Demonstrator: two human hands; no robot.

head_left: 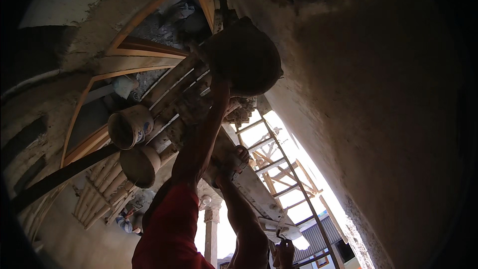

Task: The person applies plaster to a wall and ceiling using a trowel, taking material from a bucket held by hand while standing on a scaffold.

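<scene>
My left arm, in a red sleeve, reaches up to a dark round basin [244, 57]. My left hand [220, 89] meets the basin's lower left side; its shaded fingers seem closed on the rim. The basin's contents are out of sight. Lower down, my right hand [235, 162] is curled at the edge of a long wooden plank [254, 189]. What lies inside its fingers is too dark to make out. Just below the basin is a rough, lumpy heap [241, 109], close to my left forearm.
Two buckets, a pale one [130, 127] and a plainer one [140, 167], stand left of my arm by scaffold boards [172, 82]. A ladder [281, 159] leans beside a plastered wall [383, 119]. Another hand [285, 253], apparently a co-worker's, holds a small tool at the lower edge.
</scene>
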